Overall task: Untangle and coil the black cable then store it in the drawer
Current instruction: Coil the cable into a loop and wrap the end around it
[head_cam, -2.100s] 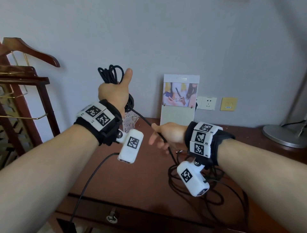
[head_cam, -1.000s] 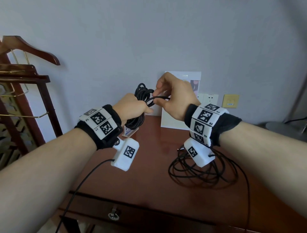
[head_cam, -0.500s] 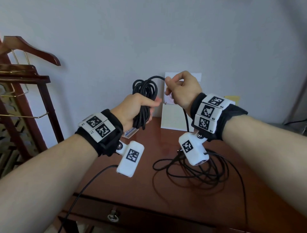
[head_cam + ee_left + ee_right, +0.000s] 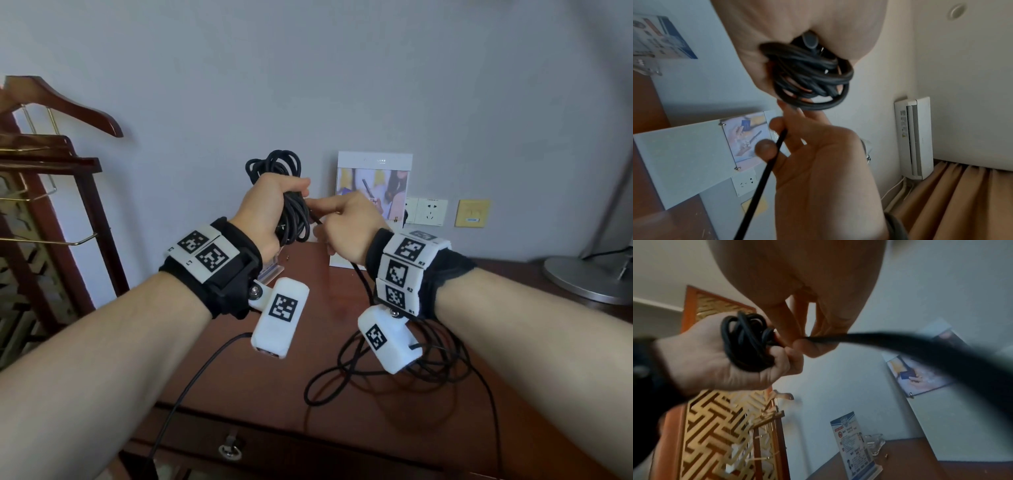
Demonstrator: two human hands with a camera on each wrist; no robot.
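My left hand [image 4: 265, 205] is raised above the desk and grips a bundle of coiled black cable [image 4: 291, 209], its loops sticking out above and below the fist. The same coil [image 4: 813, 78] fills the left wrist view and shows as a coil [image 4: 745, 344] in the right wrist view. Right beside it, my right hand [image 4: 342, 222] pinches the loose strand [image 4: 772, 160] between thumb and fingers. That strand runs down to a loose tangle of cable [image 4: 394, 363] on the wooden desk [image 4: 239, 383]. The drawer [image 4: 233, 452] with a ring pull sits closed at the desk's front.
A white photo stand [image 4: 375, 192] leans on the wall behind my hands, beside wall sockets [image 4: 426, 211]. A wooden valet stand with a hanger [image 4: 61, 102] is at left, a lamp base [image 4: 589, 281] at right. A small leaflet holder [image 4: 855, 449] stands at the desk's back.
My right hand has come down from above the coil to its right side, laying another turn of cable onto the bundle. The left hand has stayed raised, holding the coil.
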